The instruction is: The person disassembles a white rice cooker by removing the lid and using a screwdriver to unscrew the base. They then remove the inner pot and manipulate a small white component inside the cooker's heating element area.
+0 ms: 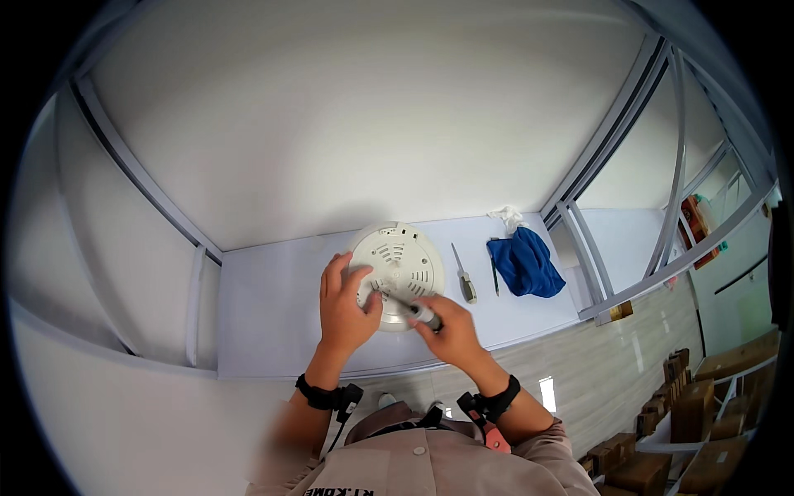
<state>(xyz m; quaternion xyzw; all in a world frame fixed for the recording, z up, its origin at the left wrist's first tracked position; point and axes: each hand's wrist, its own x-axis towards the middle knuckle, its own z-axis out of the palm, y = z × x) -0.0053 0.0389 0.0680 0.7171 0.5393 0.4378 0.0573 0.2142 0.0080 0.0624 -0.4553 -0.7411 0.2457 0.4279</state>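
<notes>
The white disc (399,271) beneath the splayed left hand (347,312) looks light, stiff, best held by its rim (440,266); the right hand (455,332) grips a screwdriver (426,316).

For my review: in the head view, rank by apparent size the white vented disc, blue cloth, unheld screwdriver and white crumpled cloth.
1. White vented disc
2. Blue cloth
Too close to rank: unheld screwdriver (longer, thin), white crumpled cloth (shorter, broader).
</notes>
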